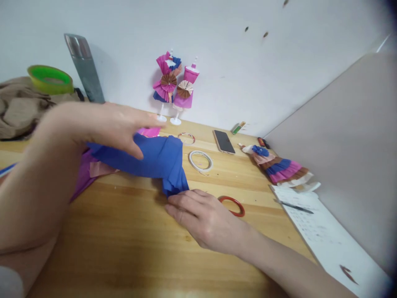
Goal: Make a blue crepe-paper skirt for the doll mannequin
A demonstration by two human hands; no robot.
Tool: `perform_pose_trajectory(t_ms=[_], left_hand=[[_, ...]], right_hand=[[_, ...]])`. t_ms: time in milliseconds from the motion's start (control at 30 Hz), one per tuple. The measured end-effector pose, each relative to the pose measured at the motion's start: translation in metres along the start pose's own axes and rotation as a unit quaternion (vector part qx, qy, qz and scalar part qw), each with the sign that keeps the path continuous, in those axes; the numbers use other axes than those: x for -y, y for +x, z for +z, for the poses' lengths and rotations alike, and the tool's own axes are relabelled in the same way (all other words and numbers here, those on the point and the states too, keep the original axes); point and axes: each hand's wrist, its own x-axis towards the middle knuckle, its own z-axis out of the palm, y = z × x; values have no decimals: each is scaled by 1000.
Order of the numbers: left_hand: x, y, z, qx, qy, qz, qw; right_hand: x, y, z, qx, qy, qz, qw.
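Observation:
Blue crepe-like material (149, 155) stretches across the wooden table, its right end gathered into folds. My right hand (206, 217) has its fingers closed on the lower tip of those folds. Above the left part of the blue material is my left hand (111, 126), slightly blurred, thumb and fingers apart, holding nothing visible. Magenta material (82, 176) and a pale pink strip (102, 169) lie under the blue piece at the left. A red ring (237, 212) rests just right of my right hand, and a white tape roll (201, 169) lies behind it.
Against the wall stand two small dress forms (167, 80) in paper dresses and a grey flask (88, 74). Further right are a phone (223, 142), another doll dress (282, 167) and paper sheets (322, 236) with a pen (296, 207). Green tape (51, 85) sits on brown cloth (23, 103).

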Motion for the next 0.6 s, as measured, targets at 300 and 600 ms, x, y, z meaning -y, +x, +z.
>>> perform_pose_trajectory(t_ms=[300, 600], left_hand=[[-66, 35, 41, 12, 13, 192, 981], [-68, 52, 58, -37, -2, 193, 980]], right_hand=[[-1, -65, -25, -80, 83, 263, 958], [0, -89, -28, 20, 39, 397, 917]])
